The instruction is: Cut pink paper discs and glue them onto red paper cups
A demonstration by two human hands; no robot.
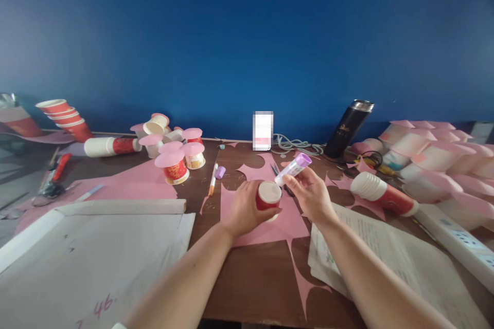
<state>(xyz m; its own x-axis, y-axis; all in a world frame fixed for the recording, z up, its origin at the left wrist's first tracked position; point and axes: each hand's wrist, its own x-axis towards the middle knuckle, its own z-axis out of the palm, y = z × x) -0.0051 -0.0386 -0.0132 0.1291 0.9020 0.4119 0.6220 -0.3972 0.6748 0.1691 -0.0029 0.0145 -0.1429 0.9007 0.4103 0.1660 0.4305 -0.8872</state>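
My left hand (247,208) is wrapped round a red paper cup (267,198) with its pale round end facing up. The cup is over a pink paper sheet (258,236) on the table. In my right hand (309,190) is a glue stick (294,168) with a white barrel and a purple end, tilted so its lower tip is at the cup's rim. Whether the tip touches the cup I cannot tell. Partly hidden behind the glue stick are dark scissors (274,169). A purple cap (220,172) lies left of the cup, beside an orange-and-white pen (212,180).
Cups with pink paper discs (171,159) stand at back left. Stacked cups (382,193) lie at right, before many pink-topped cups (436,154). A black flask (349,128) and white cable (297,144) are by the wall. A white box (96,262) and printed papers (386,252) flank my arms.
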